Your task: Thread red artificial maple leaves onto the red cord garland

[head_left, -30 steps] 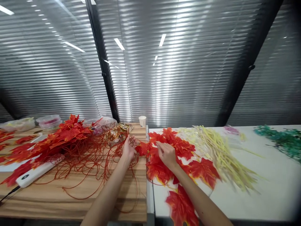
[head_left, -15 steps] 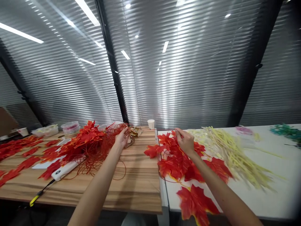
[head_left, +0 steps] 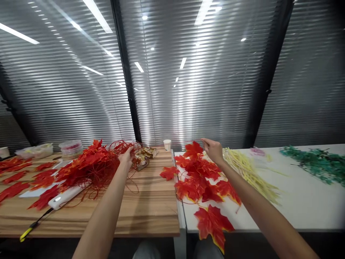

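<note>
My left hand [head_left: 125,157] is in the tangle of thin red cord [head_left: 113,169] on the wooden table, its fingers closed on some of the strands. Beside that tangle is a heap of red artificial maple leaves [head_left: 88,158]. My right hand [head_left: 213,149] is raised over the white table with thumb and forefinger pinched together. What the pinch holds, if anything, is too thin to make out. Just left of and below it lies a cluster of red maple leaves [head_left: 198,167]. One large maple leaf [head_left: 212,221] hangs over the front edge.
Gold foil packets [head_left: 144,156] and a paper cup [head_left: 167,145] stand at the back. A white power strip [head_left: 68,194] lies left. Pale yellow stems [head_left: 249,176] and green foliage [head_left: 318,162] lie on the right. Clear tubs [head_left: 70,148] stand back left. A seam [head_left: 180,205] divides the tables.
My view has turned slightly right. My left hand has moved left into the red cord, its fingers drawing together. My right hand has risen a little, and a leaf beside it stands higher.
</note>
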A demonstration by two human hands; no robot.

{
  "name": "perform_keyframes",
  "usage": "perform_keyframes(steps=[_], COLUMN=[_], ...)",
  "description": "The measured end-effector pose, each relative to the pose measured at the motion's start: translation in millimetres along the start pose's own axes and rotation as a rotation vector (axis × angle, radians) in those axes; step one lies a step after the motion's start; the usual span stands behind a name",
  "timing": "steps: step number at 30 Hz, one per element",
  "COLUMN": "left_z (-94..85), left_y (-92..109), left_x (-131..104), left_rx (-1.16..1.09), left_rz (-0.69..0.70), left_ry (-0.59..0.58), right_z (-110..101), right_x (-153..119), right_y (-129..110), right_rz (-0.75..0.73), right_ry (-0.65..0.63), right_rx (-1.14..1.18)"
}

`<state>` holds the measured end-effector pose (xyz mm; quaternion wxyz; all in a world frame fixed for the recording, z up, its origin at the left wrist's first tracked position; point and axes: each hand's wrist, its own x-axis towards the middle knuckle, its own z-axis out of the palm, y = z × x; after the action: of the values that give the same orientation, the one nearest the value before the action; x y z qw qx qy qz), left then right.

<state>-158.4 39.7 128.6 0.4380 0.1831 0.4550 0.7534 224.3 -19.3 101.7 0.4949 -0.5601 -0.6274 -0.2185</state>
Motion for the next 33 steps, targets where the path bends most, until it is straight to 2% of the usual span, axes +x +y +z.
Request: perform_keyframes(steps=[5, 12, 19, 24, 28, 33], left_z=[-11.7, -20.2, -21.4, -26.4, -37.7, -53.9], left_y=[7, 13, 1, -1, 1, 2], left_x=[1, 19, 31, 35, 38, 43], left_rx=[-0.085, -0.155, -0.068, -0.04, 0.028, 0.085], left_rz=[0.065, 0.215, 0.151, 0.2, 0.178, 0.08], left_ry=[0.145, 0.249, 0.151, 0.185, 0.034, -0.03], right_z=[-4, -15, -26, -37, -43, -47], right_x=[13, 11, 10, 7, 10, 18], right_y=[0, 5, 27, 47, 53, 51], right_rz=[0.011, 0.018, 0.085, 0.152, 0.193, 0.22], right_ry=[-0.012, -0.02, 0.01, 0.044, 0.066, 0.075], right_rx=[-0.015, -0.017, -0.03, -0.059, -0.005, 0.061])
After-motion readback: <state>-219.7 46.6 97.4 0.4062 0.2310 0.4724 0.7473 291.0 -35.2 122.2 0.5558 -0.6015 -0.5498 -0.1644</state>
